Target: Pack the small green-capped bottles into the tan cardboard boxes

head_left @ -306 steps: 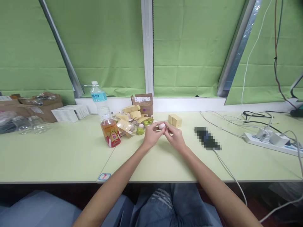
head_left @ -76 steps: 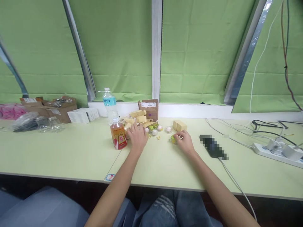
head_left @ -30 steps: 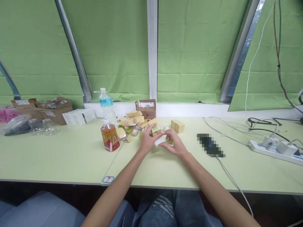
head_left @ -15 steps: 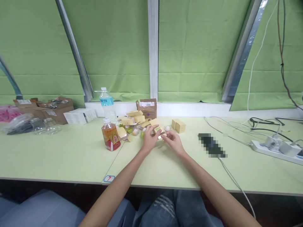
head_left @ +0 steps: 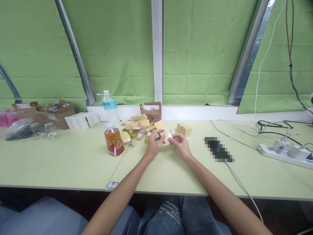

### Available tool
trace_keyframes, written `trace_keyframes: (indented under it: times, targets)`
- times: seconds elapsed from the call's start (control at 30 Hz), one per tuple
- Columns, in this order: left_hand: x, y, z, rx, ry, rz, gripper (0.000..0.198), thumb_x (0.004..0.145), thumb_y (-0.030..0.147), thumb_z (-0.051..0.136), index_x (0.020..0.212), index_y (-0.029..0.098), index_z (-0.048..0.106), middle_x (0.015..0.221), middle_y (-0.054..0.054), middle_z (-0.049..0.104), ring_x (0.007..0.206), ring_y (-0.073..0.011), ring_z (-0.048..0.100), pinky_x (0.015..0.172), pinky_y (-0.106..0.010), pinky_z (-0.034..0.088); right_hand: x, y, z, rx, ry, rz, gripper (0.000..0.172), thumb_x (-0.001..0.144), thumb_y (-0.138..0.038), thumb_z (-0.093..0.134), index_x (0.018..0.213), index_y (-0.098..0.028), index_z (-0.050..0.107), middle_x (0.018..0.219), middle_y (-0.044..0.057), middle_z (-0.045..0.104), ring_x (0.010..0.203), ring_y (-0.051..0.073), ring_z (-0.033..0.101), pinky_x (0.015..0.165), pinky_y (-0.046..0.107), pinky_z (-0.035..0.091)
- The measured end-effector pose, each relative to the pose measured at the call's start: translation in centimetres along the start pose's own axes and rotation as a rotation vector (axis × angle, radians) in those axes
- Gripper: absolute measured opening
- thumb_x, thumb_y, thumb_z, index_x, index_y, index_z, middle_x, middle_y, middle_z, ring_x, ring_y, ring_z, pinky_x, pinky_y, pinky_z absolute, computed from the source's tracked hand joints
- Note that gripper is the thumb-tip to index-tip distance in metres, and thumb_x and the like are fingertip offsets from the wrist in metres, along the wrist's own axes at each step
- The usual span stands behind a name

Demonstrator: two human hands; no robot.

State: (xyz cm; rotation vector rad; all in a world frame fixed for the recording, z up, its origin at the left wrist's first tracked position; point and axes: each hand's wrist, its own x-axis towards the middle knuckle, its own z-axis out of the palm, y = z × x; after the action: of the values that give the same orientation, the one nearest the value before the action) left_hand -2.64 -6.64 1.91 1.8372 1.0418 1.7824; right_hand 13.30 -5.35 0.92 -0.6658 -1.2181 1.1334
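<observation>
Between both hands is a small pale-yellow cardboard box (head_left: 160, 125), tilted, with one flap raised at the back and a green patch on its near face. My left hand (head_left: 154, 143) grips its left side, the fingers curled over the top. My right hand (head_left: 181, 145) pinches its right edge between thumb and fingers. A small white round item (head_left: 172, 132) lies just behind the right fingers. To the left is a pile of opened yellow boxes (head_left: 143, 123) with small green items (head_left: 133, 134) among them. Two closed yellow boxes (head_left: 186, 130) stand side by side at the right.
A tea bottle (head_left: 113, 140) and a water bottle (head_left: 109, 107) stand left of the pile. A brown carton (head_left: 154, 112) is behind it. Further right lie a blurred-out phone (head_left: 217, 148), cables and a power strip (head_left: 283, 155). White boxes (head_left: 78, 120) and glass jars (head_left: 51, 131) sit left.
The small box has tipped in my hands, and its yellow flap now stands up and shows more plainly. Both hands have stayed in nearly the same place.
</observation>
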Motion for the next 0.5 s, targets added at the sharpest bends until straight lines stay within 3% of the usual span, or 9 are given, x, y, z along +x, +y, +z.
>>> trace_keyframes:
  times: [0.17,0.27,0.5]
  targets:
    - [-0.1,-0.5,-0.2,-0.023,-0.052,-0.004,0.024,0.092,0.035,0.064,0.110,0.020,0.069,0.115,-0.011,0.065,0.106,-0.0225,0.063,0.077,-0.030,0.060,-0.1,-0.1,-0.2,-0.021,0.006,-0.035,0.051,0.062,-0.054,0.089,0.091,-0.022,0.062,0.084,-0.002,0.063,0.059,0.013,0.060,0.057,0.028,0.048]
    - [-0.3,-0.6,-0.3,-0.058,-0.078,-0.006,0.025,0.091,0.036,0.065,0.109,0.019,0.069,0.112,-0.011,0.066,0.104,-0.0227,0.063,0.075,-0.029,0.059,-0.3,-0.2,-0.4,-0.115,-0.041,-0.068,0.051,0.067,-0.054,0.086,0.103,-0.023,0.066,0.085,-0.002,0.059,0.053,0.010,0.051,0.048,0.026,0.040]
    - [-0.9,0.6,0.2,-0.197,-0.168,-0.136,0.032,0.090,0.046,0.065,0.103,0.017,0.068,0.105,-0.010,0.066,0.089,-0.0196,0.064,0.066,-0.027,0.056,-0.6,-0.6,-1.1,-0.434,-0.063,-0.326,0.041,0.078,-0.055,0.079,0.104,-0.025,0.072,0.084,-0.001,0.050,0.068,0.015,0.048,0.063,0.029,0.044]
